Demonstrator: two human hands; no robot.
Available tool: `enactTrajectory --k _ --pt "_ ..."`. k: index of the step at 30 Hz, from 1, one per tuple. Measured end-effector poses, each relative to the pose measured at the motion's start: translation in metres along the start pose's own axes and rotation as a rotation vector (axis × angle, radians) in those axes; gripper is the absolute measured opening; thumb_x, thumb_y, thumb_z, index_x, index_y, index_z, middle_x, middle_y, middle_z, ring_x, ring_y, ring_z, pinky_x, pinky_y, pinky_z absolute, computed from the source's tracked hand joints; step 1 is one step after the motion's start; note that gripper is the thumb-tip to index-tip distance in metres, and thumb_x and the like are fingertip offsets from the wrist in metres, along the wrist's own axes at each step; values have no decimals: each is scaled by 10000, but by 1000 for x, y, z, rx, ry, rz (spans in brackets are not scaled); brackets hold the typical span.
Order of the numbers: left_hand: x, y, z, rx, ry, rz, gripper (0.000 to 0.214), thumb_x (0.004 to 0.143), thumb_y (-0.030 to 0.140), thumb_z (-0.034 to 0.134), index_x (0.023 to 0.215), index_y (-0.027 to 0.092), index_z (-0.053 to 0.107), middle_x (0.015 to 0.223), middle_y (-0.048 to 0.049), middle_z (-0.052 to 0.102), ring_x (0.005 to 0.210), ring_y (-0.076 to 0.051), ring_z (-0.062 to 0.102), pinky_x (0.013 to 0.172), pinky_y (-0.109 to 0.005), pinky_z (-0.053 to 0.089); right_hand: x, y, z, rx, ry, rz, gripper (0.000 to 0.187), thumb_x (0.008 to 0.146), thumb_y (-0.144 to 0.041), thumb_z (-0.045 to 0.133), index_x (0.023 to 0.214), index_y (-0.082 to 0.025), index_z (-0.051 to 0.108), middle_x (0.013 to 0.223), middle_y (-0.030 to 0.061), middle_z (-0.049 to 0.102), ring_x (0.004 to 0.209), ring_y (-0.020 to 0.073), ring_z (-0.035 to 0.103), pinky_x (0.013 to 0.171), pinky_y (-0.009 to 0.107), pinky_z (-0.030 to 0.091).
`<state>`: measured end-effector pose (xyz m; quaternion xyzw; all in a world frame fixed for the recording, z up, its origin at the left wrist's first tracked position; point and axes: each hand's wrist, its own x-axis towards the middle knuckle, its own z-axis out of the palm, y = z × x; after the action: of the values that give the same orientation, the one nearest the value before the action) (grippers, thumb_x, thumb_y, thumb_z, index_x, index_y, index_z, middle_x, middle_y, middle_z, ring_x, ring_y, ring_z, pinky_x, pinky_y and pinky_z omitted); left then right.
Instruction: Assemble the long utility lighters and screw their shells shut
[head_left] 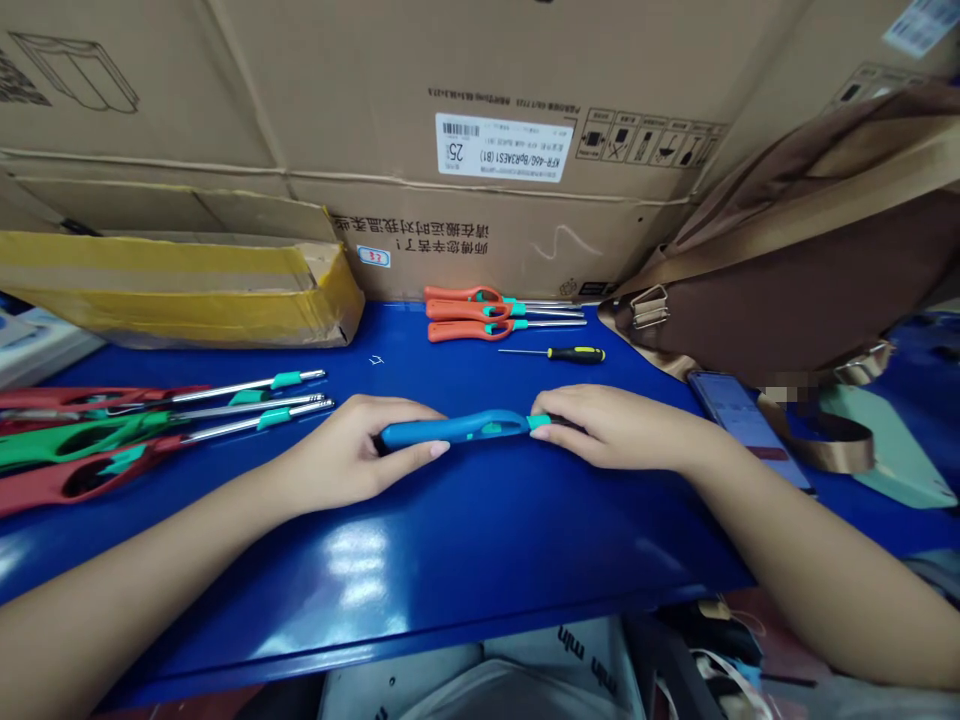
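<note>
A blue stick lighter (465, 428) with a teal trigger lies across the middle of the blue table (465, 540). My left hand (360, 450) is closed around its handle end. Over its other end lies my right hand (607, 425), fingers curled on the part near the teal collar, so the metal tube is hidden. Both hands rest on the table top.
Several red and green lighters (150, 425) lie at the left, three orange ones (487, 312) at the back, a small screwdriver (559, 354) just in front of them. A yellow-taped carton (180, 285), big cardboard boxes (450, 130), a brown bag (810, 270) and a phone (739, 415) ring the table.
</note>
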<state>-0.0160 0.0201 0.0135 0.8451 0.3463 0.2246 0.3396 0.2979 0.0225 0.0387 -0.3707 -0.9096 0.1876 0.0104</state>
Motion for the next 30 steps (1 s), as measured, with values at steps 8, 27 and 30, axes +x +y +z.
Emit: enactTrajectory --k 8,27,30 --pt "2 4 0 -107 39 -142 438 932 508 681 645 177 658 534 36 595 479 -91 490 461 -181 382 3 1 16 -52 257 -154 273 1098 -327 443 1037 -167 656 935 75 682 839 207 616 772 328 460" --pt "-1 -3 13 241 -35 12 435 1031 509 571 1286 177 687 1117 -70 645 929 -191 661 857 -294 532 0 17 2 -93 147 79 124 951 -245 671 885 -201 575 897 45 648 807 211 594 684 298 389" --pt "-2 -7 13 247 -6 30 398 1020 461 604 1284 177 694 1113 -64 623 810 -151 633 769 -275 538 0 25 0 -2 114 44 159 957 -320 683 895 -201 599 910 49 660 823 209 605 717 306 442"
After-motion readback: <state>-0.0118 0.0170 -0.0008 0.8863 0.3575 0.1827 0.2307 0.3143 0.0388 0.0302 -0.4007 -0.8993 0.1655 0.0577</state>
